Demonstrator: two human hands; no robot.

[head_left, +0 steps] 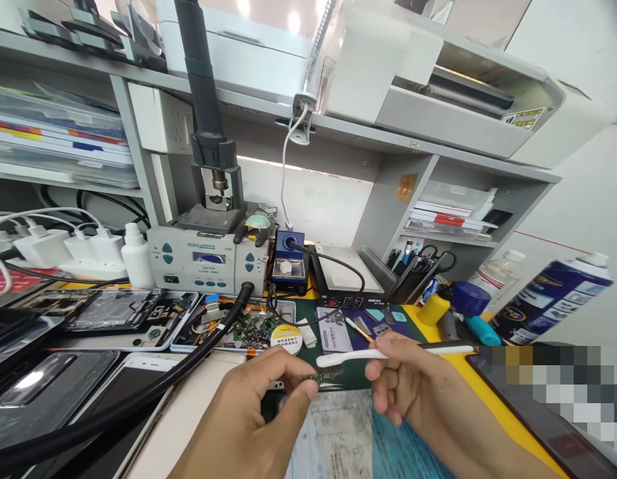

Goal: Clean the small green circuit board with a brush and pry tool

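Observation:
Between thumb and forefinger, my left hand pinches a small green circuit board, partly covered by the fingertips. My right hand is closed around a white toothbrush with a dark handle end. The brush head points left, bristles down, just above the board; I cannot tell whether they touch. Below both hands lies a worn, printed work mat, grey-white on the left and blue on the right.
Behind the hands stand a hot-air rework station, a soldering iron stand and a tray of circuit boards. A thick black hose crosses the left side over phones. A spray can and a black-framed flat panel are at right.

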